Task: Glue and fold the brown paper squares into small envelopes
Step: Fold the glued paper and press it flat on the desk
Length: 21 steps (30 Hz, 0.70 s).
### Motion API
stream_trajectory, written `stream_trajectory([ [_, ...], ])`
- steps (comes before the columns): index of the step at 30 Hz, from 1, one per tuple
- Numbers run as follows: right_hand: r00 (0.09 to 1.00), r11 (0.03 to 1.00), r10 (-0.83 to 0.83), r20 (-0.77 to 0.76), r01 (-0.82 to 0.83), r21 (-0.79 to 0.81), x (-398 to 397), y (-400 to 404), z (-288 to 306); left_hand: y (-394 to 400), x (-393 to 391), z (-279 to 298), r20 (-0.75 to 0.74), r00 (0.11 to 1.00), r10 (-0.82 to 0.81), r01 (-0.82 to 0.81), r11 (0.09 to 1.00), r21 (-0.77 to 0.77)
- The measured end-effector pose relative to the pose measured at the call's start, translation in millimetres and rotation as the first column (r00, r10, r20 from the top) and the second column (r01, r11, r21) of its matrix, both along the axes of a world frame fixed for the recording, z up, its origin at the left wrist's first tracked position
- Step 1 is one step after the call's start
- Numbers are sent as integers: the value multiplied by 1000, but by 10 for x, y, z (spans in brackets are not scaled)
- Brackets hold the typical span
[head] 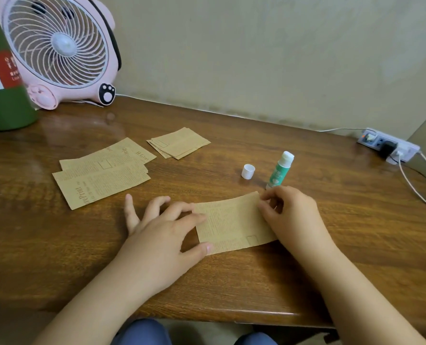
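A: Any writing you can read?

B: The nearest loose sheet (100,181) in the pile on the left shows "Print" in large brown letters along its near edge; the sheet behind it has a heading starting "H Gra". The rest is newspaper-style small print, too fine to read. The green bottle (1,78) at far left has a red label with white characters I cannot make out.

A: And the piece being worked on?

B: A brown paper (234,224) printed with faint columns and a small outlined box near its lower right corner. It lies flat on the wooden table (331,245), near the front edge, between both hands.

A: How are the hands on it?

B: The left hand (164,227) pinches the paper's left edge between thumb and forefinger. The right hand (290,211) has fingers curled, gripping the right edge.

A: What's nearby?

B: An open glue stick (279,170) stands just behind the right hand, its white cap (247,171) beside it. A small stack of folded pieces (179,143) lies further back. A pink fan (60,48) sits at the back left, a power strip (388,145) at the right edge.
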State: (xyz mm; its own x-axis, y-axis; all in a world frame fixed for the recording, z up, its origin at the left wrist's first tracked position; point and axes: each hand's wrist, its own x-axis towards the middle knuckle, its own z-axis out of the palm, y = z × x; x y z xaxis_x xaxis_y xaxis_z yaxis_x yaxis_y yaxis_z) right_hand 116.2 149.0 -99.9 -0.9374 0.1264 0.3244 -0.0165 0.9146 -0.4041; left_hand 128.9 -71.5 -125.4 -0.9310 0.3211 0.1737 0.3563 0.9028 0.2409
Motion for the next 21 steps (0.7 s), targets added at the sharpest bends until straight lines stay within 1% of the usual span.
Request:
stream_trajectory([
  [1,999,999,37,-14,-37,26,101,-38,10,13,19,37,38,999,-15,16,999,-29],
  [2,997,993,82,8,-83,80,197,-87,10,25,37,35,35,999,-27,29,998,-55],
  [4,984,966,152,88,-167,198,315,-180,-41,65,79,10,-52,998,-42,37,996,-82],
  [6,974,948,185,134,-213,236,316,-225,-115,133,164,15,-107,993,-51,45,997,-57],
  [9,942,926,302,144,-326,191,226,-186,-164,242,327,57,-146,986,-80,82,997,4],
  [12,873,879,455,173,-472,72,136,-105,-132,295,427,41,-127,984,-125,127,992,5],
  [14,803,821,563,196,-571,-16,82,-54,-84,325,427,137,-36,978,-204,205,979,24],
  [15,774,796,599,207,-603,-48,56,-28,-61,330,381,202,-6,972,-234,234,970,70],
  [16,759,785,615,216,-615,-74,30,-8,-37,317,288,213,-7,969,-245,245,967,77],
  [18,777,803,594,208,-587,-102,-11,5,-1,262,7,195,21,973,-229,228,972,53],
  [21,871,876,482,94,-479,-62,-72,-92,-19,184,-319,168,105,979,-173,170,985,38],
])
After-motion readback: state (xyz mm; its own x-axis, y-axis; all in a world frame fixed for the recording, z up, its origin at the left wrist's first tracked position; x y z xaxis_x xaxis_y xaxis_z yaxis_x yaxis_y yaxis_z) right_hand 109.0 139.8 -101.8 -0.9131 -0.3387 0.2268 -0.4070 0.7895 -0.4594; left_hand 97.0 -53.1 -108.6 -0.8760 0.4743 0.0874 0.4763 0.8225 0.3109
